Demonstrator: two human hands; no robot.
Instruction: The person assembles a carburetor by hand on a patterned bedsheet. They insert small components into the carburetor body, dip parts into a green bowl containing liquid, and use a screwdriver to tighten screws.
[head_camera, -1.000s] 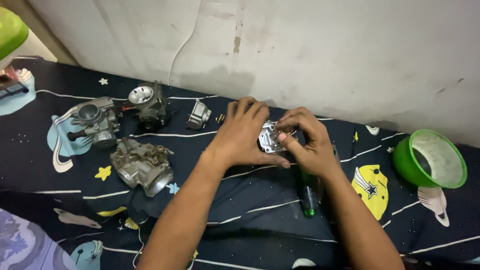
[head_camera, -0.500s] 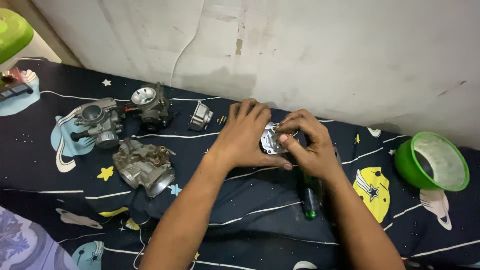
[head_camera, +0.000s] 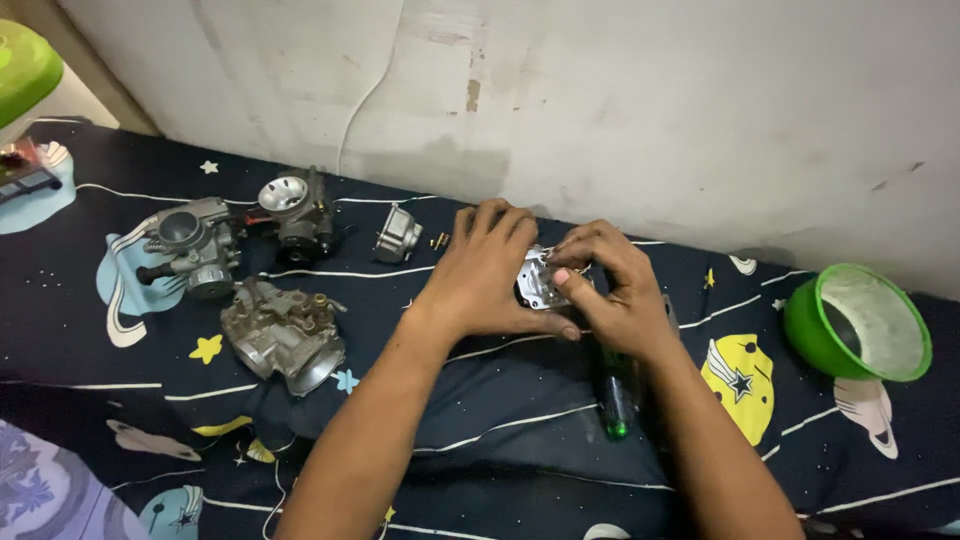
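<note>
Barely shifted since half a second ago: both hands still clasped together around the same metal cover, carburetors unmoved on the cloth.

Far left, at the picture's edge, a green lid (head_camera: 25, 70). Then three grey carburetors on the dark star-patterned sheet (head_camera: 500, 390): one (head_camera: 190, 245) furthest left, a second (head_camera: 295, 212) just right of it nearer the wall, with a round open throat facing up, a third (head_camera: 285, 335) lying closer to the camera. Right of those, a small metal part (head_camera: 397, 235) standing alone, with a few tiny brass bits (head_camera: 438, 240) just beside it.

Centre: left hand (head_camera: 485, 275) palm down, fingers spread over the near-left side of the cover (head_camera: 538, 282), thumb stretched under it. Right hand (head_camera: 615, 290) closed on the cover's right side, fingertips pinched at its top edge. Hands touching each other, the cover held between them just above the sheet, close to the white wall (head_camera: 650, 110). Whether something small sits in the right fingertips, cannot tell.

Under the right wrist, a green-handled screwdriver (head_camera: 617, 395) lying on the sheet, handle end toward the camera. Far right, a green bowl (head_camera: 860, 325) tipped on its side, opening facing the camera.
</note>
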